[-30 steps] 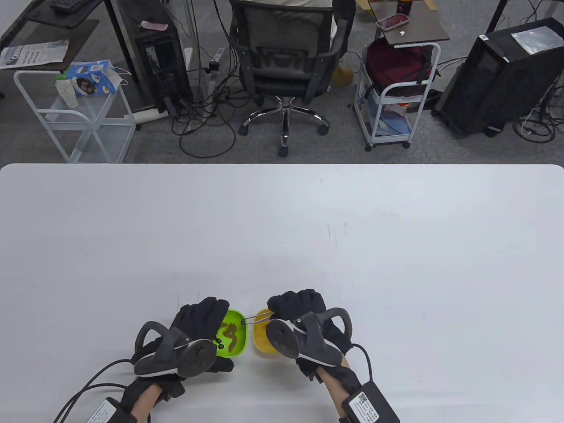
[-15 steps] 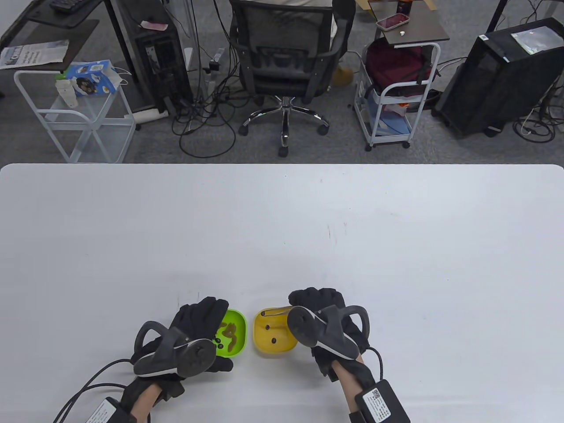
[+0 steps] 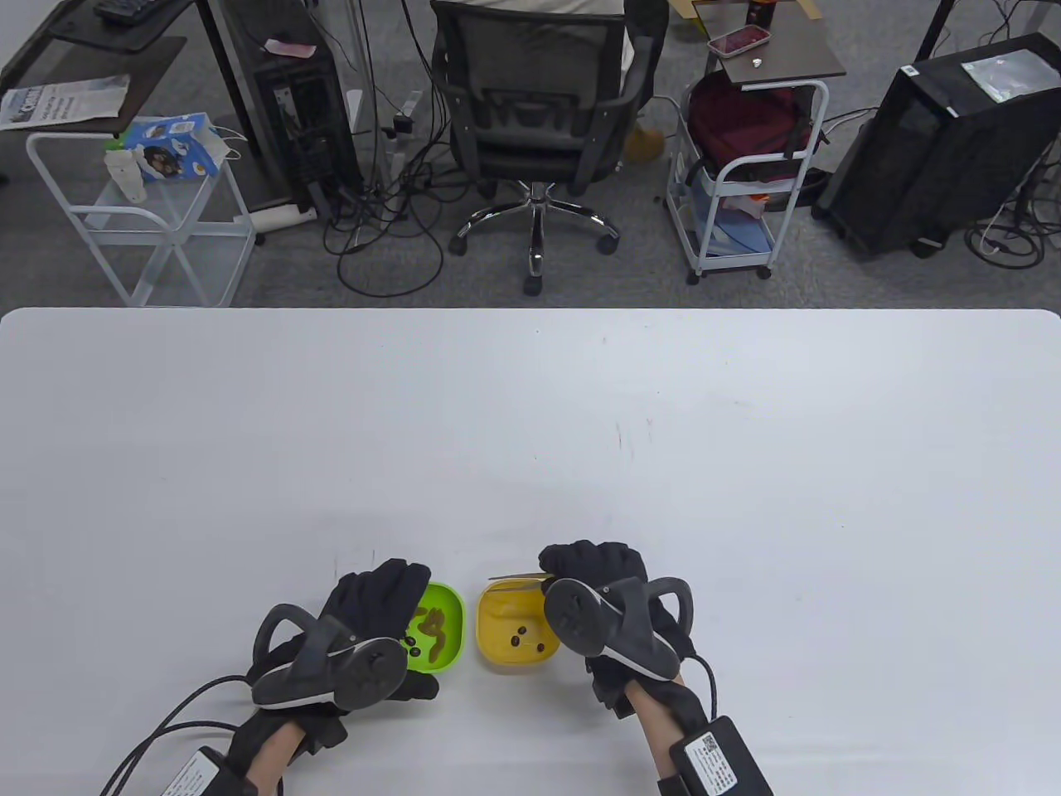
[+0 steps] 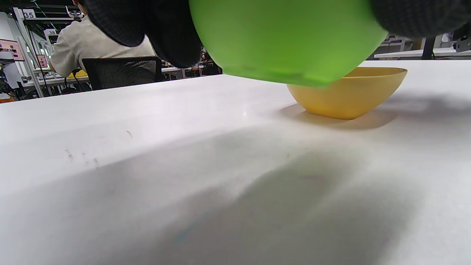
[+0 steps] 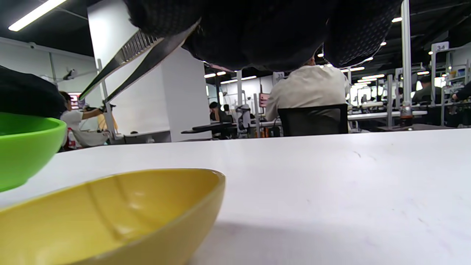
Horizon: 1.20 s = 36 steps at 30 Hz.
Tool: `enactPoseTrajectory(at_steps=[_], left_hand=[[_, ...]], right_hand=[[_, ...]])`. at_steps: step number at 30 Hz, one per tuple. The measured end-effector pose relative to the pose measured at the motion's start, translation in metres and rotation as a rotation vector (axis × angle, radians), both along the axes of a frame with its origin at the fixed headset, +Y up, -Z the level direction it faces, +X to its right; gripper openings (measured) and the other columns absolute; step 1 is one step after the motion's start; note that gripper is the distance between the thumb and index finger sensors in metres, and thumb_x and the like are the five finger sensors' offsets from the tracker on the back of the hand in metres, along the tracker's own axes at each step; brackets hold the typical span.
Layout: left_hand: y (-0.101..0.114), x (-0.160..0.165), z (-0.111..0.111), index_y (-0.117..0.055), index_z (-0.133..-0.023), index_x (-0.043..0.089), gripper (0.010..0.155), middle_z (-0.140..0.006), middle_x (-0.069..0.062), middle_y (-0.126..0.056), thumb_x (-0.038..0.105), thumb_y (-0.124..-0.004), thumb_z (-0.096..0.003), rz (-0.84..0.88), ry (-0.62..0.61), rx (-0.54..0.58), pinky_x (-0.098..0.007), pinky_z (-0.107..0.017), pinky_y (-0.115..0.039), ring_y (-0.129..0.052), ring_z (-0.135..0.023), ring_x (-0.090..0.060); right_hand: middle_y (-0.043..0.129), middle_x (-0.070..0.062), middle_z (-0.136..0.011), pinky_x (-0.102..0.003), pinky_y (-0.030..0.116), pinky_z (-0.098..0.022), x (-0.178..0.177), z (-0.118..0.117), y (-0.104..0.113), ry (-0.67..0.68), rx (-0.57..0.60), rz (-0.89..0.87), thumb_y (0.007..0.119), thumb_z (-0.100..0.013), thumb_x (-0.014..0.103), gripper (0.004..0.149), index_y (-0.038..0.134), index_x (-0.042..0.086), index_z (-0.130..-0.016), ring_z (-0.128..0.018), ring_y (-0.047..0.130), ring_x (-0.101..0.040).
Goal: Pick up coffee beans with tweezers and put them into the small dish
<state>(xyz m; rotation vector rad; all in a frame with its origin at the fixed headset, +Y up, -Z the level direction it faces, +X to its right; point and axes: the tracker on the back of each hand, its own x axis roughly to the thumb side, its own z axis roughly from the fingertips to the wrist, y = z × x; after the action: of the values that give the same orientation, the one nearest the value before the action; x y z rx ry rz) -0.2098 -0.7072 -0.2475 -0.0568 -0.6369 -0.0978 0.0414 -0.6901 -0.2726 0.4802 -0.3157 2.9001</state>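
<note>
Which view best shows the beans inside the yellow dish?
The table view: it looks down into the yellow dish, showing dark coffee beans on its floor. The left wrist view shows only its outer wall, the right wrist view its rim and inner slope.

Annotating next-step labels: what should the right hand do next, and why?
Probably swing the metal tweezers left, back to the green plastic dish. Their tips look empty in the right wrist view, three dark coffee beans already lie in the yellow plastic dish, and more remain in the green one, which the left hand holds.
</note>
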Motion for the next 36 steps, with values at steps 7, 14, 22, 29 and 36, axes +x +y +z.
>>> enactPoseTrajectory(at_steps=[7, 14, 22, 29, 36], left_hand=[[0.000, 0.000, 0.000, -0.045, -0.119, -0.003, 0.115, -0.119, -0.034, -0.060, 0.073, -0.069, -0.0350, 0.002, -0.002, 0.003, -0.067, -0.074, -0.068, -0.082, -0.100, -0.048], [0.000, 0.000, 0.000, -0.045, -0.119, -0.003, 0.116, -0.119, -0.034, -0.060, 0.073, -0.069, -0.0350, 0.002, -0.002, 0.002, -0.067, -0.074, -0.068, -0.082, -0.100, -0.049], [0.000, 0.001, 0.000, -0.045, -0.119, -0.004, 0.116, -0.119, -0.034, -0.060, 0.073, -0.069, -0.0350, 0.003, -0.001, 0.003, -0.067, -0.074, -0.068, -0.082, -0.100, -0.049], [0.000, 0.001, 0.000, -0.045, -0.119, -0.003, 0.116, -0.119, -0.034, -0.060, 0.073, -0.069, -0.0349, 0.001, -0.001, -0.001, -0.067, -0.074, -0.068, -0.082, -0.100, -0.049], [-0.001, 0.002, -0.001, -0.045, -0.119, -0.003, 0.116, -0.119, -0.034, -0.060, 0.073, -0.069, -0.0349, -0.006, -0.010, -0.007, -0.067, -0.075, -0.068, -0.082, -0.100, -0.049]], right_hand=[[0.085, 0.004, -0.069, -0.057, 0.071, -0.070, -0.023, 0.010, 0.005, 0.089, 0.044, 0.017, 0.064, -0.044, 0.036, 0.045, 0.068, 0.025, -0.087, -0.052, 0.091, -0.019], [0.085, 0.004, -0.070, -0.057, 0.071, -0.070, -0.050, 0.017, 0.000, 0.156, 0.055, 0.100, 0.064, -0.044, 0.036, 0.045, 0.067, 0.025, -0.087, -0.052, 0.091, -0.020], [0.086, 0.004, -0.068, -0.056, 0.072, -0.069, -0.067, 0.022, -0.008, 0.198, 0.070, 0.167, 0.065, -0.044, 0.037, 0.044, 0.068, 0.025, -0.087, -0.051, 0.091, -0.020], [0.086, 0.004, -0.068, -0.056, 0.072, -0.070, -0.077, 0.024, -0.010, 0.219, 0.087, 0.192, 0.066, -0.044, 0.037, 0.044, 0.068, 0.025, -0.087, -0.051, 0.091, -0.020], [0.086, 0.004, -0.068, -0.056, 0.072, -0.069, -0.081, 0.025, -0.012, 0.229, 0.086, 0.203, 0.066, -0.044, 0.037, 0.044, 0.068, 0.025, -0.087, -0.050, 0.091, -0.020]])
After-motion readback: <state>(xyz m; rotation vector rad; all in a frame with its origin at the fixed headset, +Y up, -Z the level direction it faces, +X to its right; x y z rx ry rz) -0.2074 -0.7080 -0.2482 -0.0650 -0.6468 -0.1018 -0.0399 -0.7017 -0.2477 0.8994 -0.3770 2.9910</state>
